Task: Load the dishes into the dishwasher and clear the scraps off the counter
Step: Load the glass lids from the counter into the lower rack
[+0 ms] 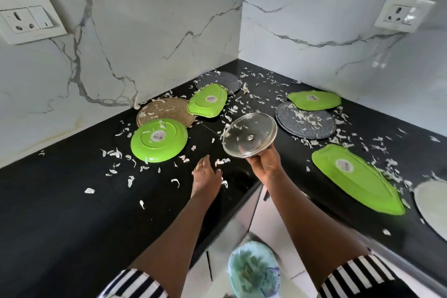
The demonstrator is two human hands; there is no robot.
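A black corner counter (60, 201) is strewn with white scraps (113, 152). My right hand (264, 163) grips a clear glass lid (249, 134) by its near rim and holds it tilted above the counter. Fingers down, my left hand (205, 178) rests on the counter among the scraps, holding nothing. A round green plate (158, 139) lies upside down to the left. Three leaf-shaped green plates lie upside down: one at the back (208, 100), one at the far right (314, 100), one near right (355, 179).
A woven tan mat (164, 109) and two grey speckled mats (219, 81) (306, 121) lie under or beside the plates. A pale round dish (433, 205) sits at the right edge. Below the counter edge is a light blue bin (254, 271) holding scraps. Wall sockets (29, 19) flank the corner.
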